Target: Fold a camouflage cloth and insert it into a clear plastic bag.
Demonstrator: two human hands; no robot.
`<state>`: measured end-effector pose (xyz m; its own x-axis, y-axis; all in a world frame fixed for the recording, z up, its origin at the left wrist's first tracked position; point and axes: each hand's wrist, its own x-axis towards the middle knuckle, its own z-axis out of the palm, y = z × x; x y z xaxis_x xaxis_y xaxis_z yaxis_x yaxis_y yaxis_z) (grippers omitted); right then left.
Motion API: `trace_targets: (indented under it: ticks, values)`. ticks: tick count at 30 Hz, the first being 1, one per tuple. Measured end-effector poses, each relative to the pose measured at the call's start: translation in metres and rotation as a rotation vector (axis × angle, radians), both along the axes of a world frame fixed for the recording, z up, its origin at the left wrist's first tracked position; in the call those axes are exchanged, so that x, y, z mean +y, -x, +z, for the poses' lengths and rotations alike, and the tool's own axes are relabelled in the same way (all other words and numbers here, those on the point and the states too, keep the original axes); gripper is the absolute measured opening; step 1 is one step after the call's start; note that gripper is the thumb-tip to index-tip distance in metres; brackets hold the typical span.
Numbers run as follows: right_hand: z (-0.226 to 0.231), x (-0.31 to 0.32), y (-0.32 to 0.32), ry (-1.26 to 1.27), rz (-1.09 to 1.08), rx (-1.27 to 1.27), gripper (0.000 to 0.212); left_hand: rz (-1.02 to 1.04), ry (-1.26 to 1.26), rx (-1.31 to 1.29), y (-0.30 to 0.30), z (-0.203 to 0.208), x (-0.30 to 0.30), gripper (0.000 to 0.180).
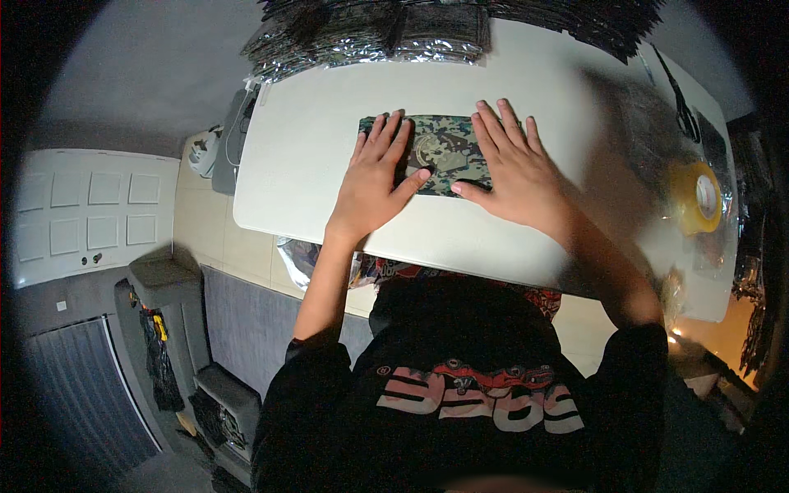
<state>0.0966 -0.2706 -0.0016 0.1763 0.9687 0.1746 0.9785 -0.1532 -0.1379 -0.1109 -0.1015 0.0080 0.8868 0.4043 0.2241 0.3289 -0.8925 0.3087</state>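
Camouflage packet (pixel 440 152) flat on the white table (pixel 312 140)

It lies near the table's middle, just in front of the silvery packet stack (pixel 370 41).

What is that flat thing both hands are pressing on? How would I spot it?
Start at the white table. Near its middle lies a flat camouflage-patterned packet, with the left hand and right hand spread flat on its two ends. Unlike the shiny silver-edged packets stacked at the far edge, it lies alone, and the yellow tape roll sits far right.

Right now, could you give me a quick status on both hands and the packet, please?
Left hand and right hand flat, fingers spread, pressing the camouflage packet. Packet flat on white table. Stack of shiny packets beyond; yellow tape roll off right. Nothing obstructing.
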Motion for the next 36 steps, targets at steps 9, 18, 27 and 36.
trace_targets:
  ticks: [9, 18, 27, 36]
  values:
    - [0.014, 0.003, 0.004, 0.148, -0.033, 0.013, 0.106, 0.613, 0.069, -0.322, 0.031, 0.011, -0.009, 0.03]
    - [0.021, -0.001, -0.001, 0.146, -0.041, 0.014, 0.105, 0.607, 0.182, -0.215, 0.034, 0.013, -0.001, 0.028]
    - [0.033, -0.038, -0.059, 0.152, 0.152, 0.023, 0.09, 0.598, 0.494, -0.354, 0.042, -0.012, 0.034, 0.029]
    - [0.016, -0.053, -0.078, 0.135, 0.176, 0.123, 0.091, 0.582, 0.556, -0.351, 0.033, 0.003, 0.034, 0.029]
